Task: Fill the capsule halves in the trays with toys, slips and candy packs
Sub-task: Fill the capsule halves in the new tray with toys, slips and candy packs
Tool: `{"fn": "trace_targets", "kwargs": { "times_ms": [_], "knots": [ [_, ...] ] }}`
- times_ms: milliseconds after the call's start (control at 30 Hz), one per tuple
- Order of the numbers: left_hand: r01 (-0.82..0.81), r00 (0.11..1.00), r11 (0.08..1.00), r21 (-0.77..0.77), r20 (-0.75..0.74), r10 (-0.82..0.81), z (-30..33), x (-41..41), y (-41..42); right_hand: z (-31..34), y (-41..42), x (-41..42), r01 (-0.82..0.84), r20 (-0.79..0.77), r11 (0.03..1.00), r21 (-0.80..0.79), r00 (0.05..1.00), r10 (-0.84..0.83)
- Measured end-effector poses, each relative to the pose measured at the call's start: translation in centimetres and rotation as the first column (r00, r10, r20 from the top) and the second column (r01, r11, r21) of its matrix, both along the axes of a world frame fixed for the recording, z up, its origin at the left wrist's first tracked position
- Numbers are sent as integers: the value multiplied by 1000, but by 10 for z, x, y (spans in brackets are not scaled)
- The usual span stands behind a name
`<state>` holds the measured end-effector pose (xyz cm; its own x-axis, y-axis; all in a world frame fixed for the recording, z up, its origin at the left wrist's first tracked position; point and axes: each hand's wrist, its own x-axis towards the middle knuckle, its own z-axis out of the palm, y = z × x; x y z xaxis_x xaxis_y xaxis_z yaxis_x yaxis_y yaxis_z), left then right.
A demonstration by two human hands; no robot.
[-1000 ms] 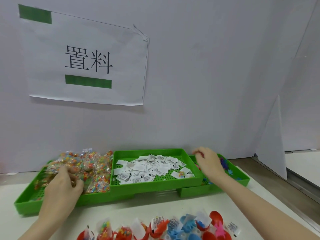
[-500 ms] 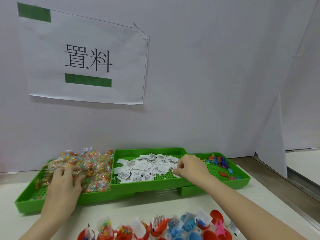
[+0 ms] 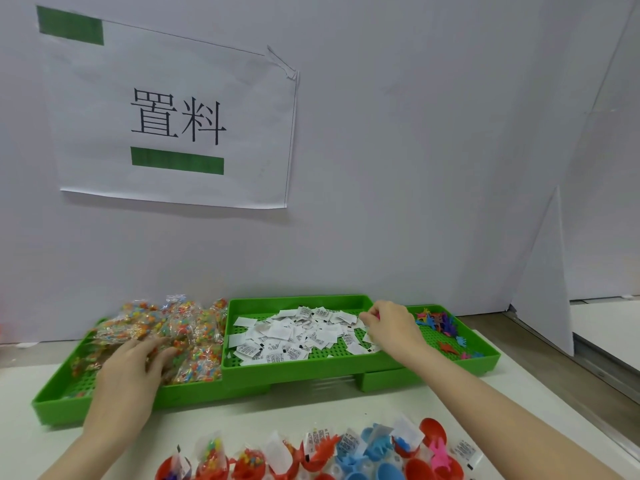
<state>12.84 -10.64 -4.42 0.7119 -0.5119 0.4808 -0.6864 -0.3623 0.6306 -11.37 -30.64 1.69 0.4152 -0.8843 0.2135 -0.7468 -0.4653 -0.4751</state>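
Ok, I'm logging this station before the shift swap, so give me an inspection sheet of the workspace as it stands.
Surface: white table, bare between trays and capsules.
Job's things: candy packs heaped in left green tray; paper slips in middle green tray; small toys in right green tray; capsule halves at near edge, several already filled.
Clutter: nothing seen.
Grippers: left hand rests on candy packs; right hand pinches at the slips, something pink in its fingers.
Cables: nothing seen.
Surroundings: white wall with printed sign.
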Motion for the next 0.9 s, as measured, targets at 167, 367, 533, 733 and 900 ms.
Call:
{"fn": "trace_targets", "kwargs": {
  "times_ms": [167,367,533,733,900],
  "knots": [
    [-20,1000,1000,7,-11,20,0,2,-1,5,-4,-2,-17,135,996,91,991,4],
    [-8,1000,1000,-22,-22,8,0,3,0,10,0,-3,-136,343,963,232,938,49],
    [-20,1000,1000,-16,-15,19,1,2,0,9,0,-4,-193,147,971,144,974,172],
    [-40,999,999,9,-10,40,1,3,-3,8,0,0,-146,-389,988,-45,914,118],
    [-41,999,999,22,1,41,-1,5,-3,5,1,11,-43,-373,999,4,927,42]
  ]
}}
